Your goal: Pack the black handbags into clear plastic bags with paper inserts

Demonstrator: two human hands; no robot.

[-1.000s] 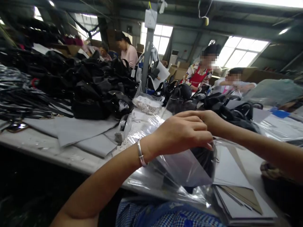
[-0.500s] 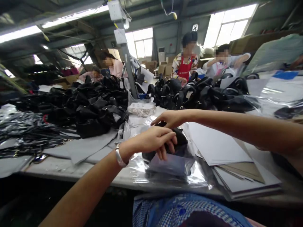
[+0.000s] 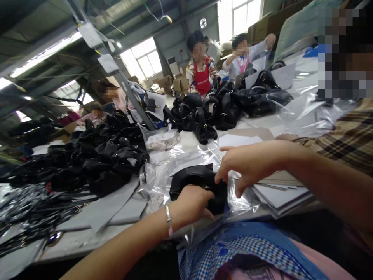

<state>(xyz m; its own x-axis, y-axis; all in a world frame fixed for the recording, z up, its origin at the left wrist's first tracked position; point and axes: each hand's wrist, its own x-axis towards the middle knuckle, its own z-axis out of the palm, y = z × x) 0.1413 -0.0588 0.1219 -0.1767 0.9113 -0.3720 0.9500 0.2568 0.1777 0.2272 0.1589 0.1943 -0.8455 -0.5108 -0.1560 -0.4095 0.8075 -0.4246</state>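
A black handbag (image 3: 190, 174) lies on a clear plastic bag (image 3: 190, 155) at the table's front edge. My left hand (image 3: 190, 204), with a silver bracelet at the wrist, rests over the handbag's near side; its visible fingers are apart and some are hidden. At the handbag's right end is my right hand (image 3: 243, 165), fingers spread and pointing down, fingertips close to the handbag and the plastic. Whether those fingertips touch it I cannot tell.
Black handbags are heaped on the left (image 3: 107, 155) and at the back (image 3: 204, 109). Paper boards (image 3: 279, 198) are stacked at right. A metal post (image 3: 134, 97) rises behind a clear packet (image 3: 161, 138). A person in a plaid sleeve (image 3: 340, 144) is close on the right; others work behind.
My view has turned to the right and tilted. The hands, crossed close together before, are now apart, the right one at the handbag's right end. More of the handbag shows.
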